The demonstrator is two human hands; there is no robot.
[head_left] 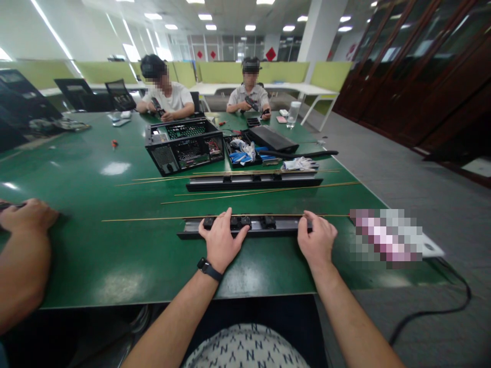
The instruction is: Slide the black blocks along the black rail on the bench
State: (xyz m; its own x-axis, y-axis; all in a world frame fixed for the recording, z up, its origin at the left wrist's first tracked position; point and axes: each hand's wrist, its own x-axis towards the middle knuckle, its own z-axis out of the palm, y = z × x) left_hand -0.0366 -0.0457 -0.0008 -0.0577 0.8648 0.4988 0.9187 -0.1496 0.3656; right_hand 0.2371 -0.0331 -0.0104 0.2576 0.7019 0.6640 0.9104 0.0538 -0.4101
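Left hand [222,243] reaches over the near rail [276,233] a little left of its middle, palm down, fingers spread wide, thumb angled right against the dark blocks [268,222]. Right hand [316,240] is at the rail's right end, thumb and forefinger narrow; whether they pinch anything I cannot tell.

The rail lies on the table [134,266] just beyond both wrists, its long axis running left to right, across the line of the forearms. A thin rod [141,220] runs nearly parallel along its far side, sticking out well past the left end and also past the right. The rightmost block that shows sits between the hands, nearer the left thumb.

Left fingers cover part of the block row, so its count is unclear; right fingers mask the rail's right end. Beneath both sets of fingertips, contact with the rod is hard to make out. Its right tip fades near a blurred pink thing [383,237].
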